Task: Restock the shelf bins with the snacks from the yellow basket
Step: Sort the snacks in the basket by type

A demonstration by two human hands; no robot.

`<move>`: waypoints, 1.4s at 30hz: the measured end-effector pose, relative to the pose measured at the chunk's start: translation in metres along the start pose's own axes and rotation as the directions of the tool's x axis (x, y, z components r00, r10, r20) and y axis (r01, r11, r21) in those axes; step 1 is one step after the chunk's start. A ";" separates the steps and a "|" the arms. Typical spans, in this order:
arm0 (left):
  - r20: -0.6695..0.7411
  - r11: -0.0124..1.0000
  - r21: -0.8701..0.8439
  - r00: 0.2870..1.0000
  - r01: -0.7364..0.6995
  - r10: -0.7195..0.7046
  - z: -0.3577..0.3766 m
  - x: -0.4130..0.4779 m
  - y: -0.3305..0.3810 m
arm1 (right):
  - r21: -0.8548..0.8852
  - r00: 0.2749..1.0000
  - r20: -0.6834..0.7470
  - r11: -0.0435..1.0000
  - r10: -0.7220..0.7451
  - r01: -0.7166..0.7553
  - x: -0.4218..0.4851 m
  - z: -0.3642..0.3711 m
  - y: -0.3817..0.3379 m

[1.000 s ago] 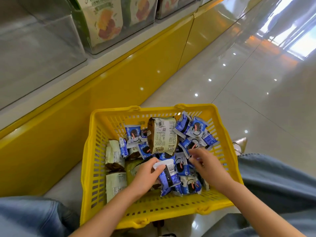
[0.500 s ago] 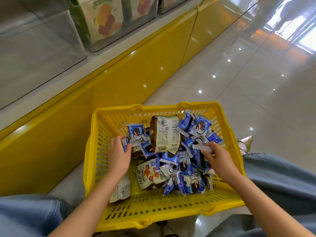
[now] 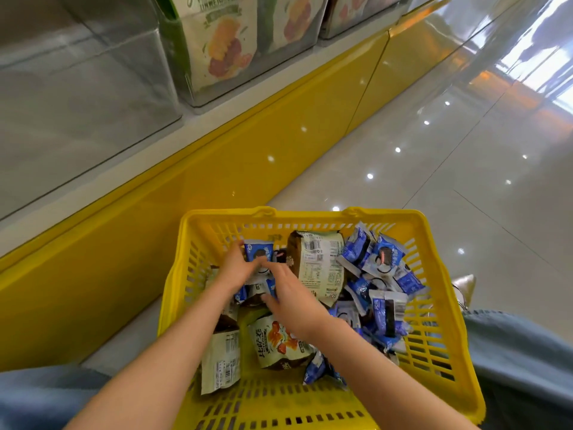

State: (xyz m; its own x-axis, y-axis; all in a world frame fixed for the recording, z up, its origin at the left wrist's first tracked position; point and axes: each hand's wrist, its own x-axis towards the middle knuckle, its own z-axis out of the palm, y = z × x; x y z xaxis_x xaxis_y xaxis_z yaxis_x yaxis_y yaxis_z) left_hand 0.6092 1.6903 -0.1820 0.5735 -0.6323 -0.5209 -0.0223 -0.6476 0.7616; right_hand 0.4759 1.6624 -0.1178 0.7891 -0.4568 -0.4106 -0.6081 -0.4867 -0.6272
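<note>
The yellow basket [image 3: 310, 214] sits on the floor between my knees, holding several small blue snack packets [image 3: 384, 274] and some larger pale green bags [image 3: 319, 268]. Both hands reach into its far left corner. My left hand [image 3: 237, 268] grips a blue packet [image 3: 259, 251] against the basket's back wall. Right beside it, my right hand [image 3: 294, 296] has its fingers and thumb curled round more blue packets [image 3: 257, 288]. One bag with an orange picture [image 3: 276, 342] lies under my right wrist.
Clear shelf bins run along the top left: a near one [image 3: 77, 103] looks empty, the one beyond it [image 3: 223, 41] holds large printed bags. The yellow shelf base [image 3: 155, 212] stands left of the basket. Glossy tiled floor [image 3: 434, 181] stretches to the right. My jeans-clad knees [image 3: 527, 352] flank the basket.
My right hand has crossed from the right side of the basket to the far left corner. My left hand moved forward to the back wall onto a blue packet.
</note>
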 end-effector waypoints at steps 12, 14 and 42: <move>-0.135 0.989 -0.023 0.981 -0.143 0.138 -0.033 -0.026 -0.006 | -0.485 0.984 0.012 0.861 0.180 -0.152 0.021 0.021 0.046; -0.164 0.980 -0.076 0.972 -0.183 0.169 -0.039 -0.040 -0.005 | -0.521 0.990 -0.035 0.842 0.138 -0.136 0.022 0.024 0.044; -0.139 0.852 -0.505 0.987 -0.138 0.078 -0.106 -0.138 -0.023 | 0.090 0.964 -0.059 0.963 0.260 -0.254 0.050 0.061 -0.002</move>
State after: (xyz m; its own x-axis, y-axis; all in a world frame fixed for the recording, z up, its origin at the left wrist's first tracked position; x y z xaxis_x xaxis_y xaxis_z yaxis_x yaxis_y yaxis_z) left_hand 0.6171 1.8371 -0.0866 0.6780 -0.6159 -0.4012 0.3153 -0.2493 0.9157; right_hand 0.5222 1.6860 -0.1777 0.5975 -0.6108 -0.5196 -0.7783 -0.2856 -0.5592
